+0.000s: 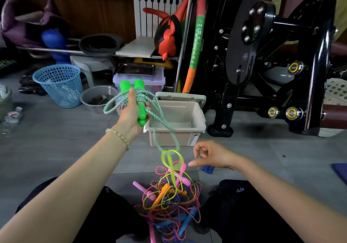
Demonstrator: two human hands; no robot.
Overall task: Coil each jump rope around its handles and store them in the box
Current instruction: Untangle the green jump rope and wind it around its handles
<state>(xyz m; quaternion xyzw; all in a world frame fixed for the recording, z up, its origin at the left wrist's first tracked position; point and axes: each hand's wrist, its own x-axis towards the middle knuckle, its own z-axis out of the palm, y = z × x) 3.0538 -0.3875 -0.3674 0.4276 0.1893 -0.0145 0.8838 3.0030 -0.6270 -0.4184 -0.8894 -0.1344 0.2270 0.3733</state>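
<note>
Gripping two green handles and one rope: left hand; right hand slack, empty; one box.

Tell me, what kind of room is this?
Probably a gym's storage corner or a home gym. A big black exercise machine stands on the right, a padded hoop leans beside it, and a tangle of jump ropes lies on the floor.

Head-worn view, forward and down, close
</note>
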